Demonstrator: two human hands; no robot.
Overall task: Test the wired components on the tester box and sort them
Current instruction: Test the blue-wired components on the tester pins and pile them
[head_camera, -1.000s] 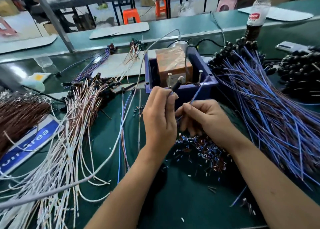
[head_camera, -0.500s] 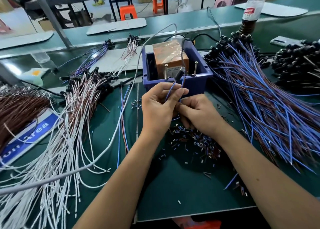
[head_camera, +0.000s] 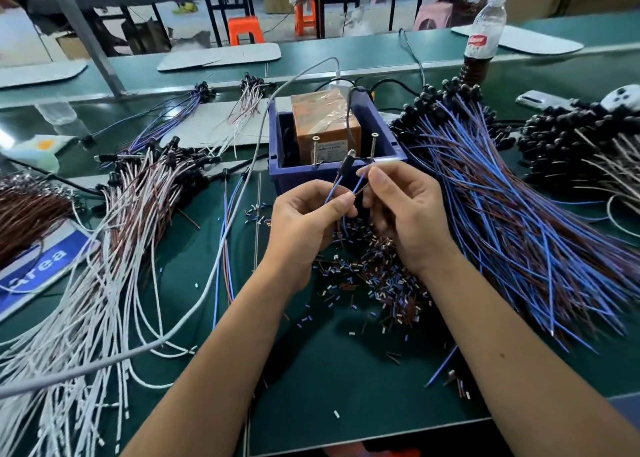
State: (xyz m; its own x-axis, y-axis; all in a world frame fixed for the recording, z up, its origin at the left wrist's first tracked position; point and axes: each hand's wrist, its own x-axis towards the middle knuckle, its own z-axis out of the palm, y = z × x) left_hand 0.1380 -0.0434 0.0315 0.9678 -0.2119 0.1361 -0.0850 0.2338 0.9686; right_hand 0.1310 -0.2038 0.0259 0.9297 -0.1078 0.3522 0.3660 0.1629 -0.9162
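Observation:
The tester box (head_camera: pixel 381 120) is a blue bin holding an orange taped block, with two upright screws at its near rim. Just in front of it I hold one wired component (head_camera: pixel 345 169), a small black head on blue and brown leads. My left hand (head_camera: pixel 308 221) pinches the leads below the head. My right hand (head_camera: pixel 401 210) pinches the free end of a blue lead and lifts it near the right screw (head_camera: pixel 373 148). The black head sits between the two screws, close to the rim.
A big fan of blue and brown wired components (head_camera: pixel 519 221) covers the right side. White and brown ones (head_camera: pixel 114 248) lie at the left. Cut insulation bits (head_camera: pixel 377 269) litter the green mat under my hands. A bottle (head_camera: pixel 483 37) stands far right.
My hands have spread apart a little. The right hand rose from below the left and brought a blue lead end up toward the right screw. The camera tilted down.

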